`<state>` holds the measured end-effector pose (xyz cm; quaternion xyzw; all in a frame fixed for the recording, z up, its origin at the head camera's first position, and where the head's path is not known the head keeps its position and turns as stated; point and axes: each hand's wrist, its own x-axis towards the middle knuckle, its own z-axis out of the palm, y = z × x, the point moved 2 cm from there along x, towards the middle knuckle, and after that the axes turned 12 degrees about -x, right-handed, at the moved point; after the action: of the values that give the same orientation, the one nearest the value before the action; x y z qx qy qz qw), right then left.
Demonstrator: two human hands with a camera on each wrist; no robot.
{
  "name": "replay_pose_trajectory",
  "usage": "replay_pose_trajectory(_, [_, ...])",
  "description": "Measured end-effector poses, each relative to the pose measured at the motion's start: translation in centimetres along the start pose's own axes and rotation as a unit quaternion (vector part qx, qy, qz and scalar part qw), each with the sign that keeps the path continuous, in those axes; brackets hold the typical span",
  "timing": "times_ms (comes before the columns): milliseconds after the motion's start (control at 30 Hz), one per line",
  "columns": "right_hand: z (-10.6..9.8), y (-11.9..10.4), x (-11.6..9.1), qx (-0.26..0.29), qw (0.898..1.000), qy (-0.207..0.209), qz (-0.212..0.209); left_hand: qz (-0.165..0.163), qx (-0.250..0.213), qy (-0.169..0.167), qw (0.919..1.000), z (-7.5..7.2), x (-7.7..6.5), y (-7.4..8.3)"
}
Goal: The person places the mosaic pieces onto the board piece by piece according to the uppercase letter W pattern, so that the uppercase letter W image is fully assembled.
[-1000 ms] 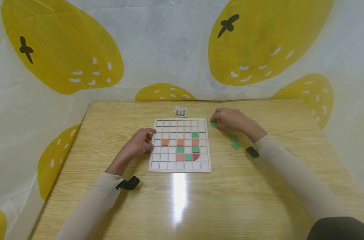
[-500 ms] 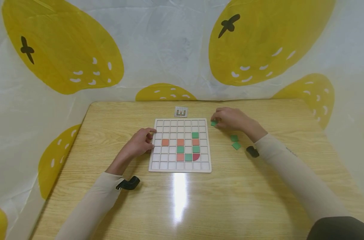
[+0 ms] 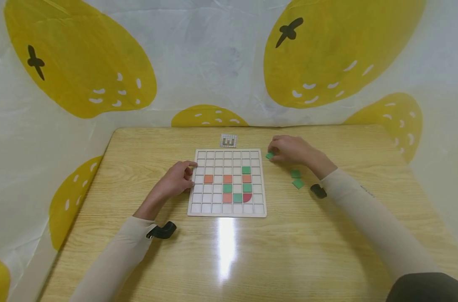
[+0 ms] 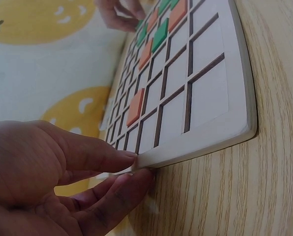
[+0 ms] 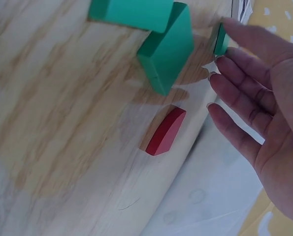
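A pale square grid board (image 3: 210,209) lies mid-table, with orange, green and red pieces in some cells. At its left edge my left hand (image 3: 174,179) grips the rim; in the left wrist view one fingertip lies on the rim and others sit against the side. My right hand (image 3: 291,150), just beyond the board's upper right corner, pinches a green tile (image 3: 270,155) between thumb and forefinger. Two green tiles (image 3: 298,183) lie loose below that hand. A red curved piece (image 5: 167,132) rests on the table in the right wrist view; the right hand hides it in the head view.
Behind the board lies a small card (image 3: 228,141) printed with a grid pattern. The wooden table (image 3: 289,247) ends at a white cloth wall (image 3: 210,63) with yellow fruit prints. Black wrist mounts (image 3: 162,230) stick out from both sleeves.
Both hands stay nearly in place, the left at the board's edge. The green tile has turned slightly in the right fingers. The whole head view has drifted a little.
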<state>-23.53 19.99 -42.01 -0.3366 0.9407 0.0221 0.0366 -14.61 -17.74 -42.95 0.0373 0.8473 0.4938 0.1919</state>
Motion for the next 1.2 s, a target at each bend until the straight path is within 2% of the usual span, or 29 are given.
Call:
replay_pose_trajectory(467, [-0.4,0.4,-0.1,0.016,0.999,-0.017,0.026,-0.004,0.000,0.001,1.0000,0.1,0.0,0.2])
replay_pose_trajectory(1000, [-2.0,-1.0,-0.4,0.025,1.000,-0.005,-0.011,-0.004,0.010,0.002,0.9999,0.1,-0.3,0.5])
replay_pose_trajectory(1200, [-2.6,-1.7,-0.6,0.043,0.999,0.013,-0.029,-0.004,0.014,0.002,0.9999,0.1,-0.3,0.5])
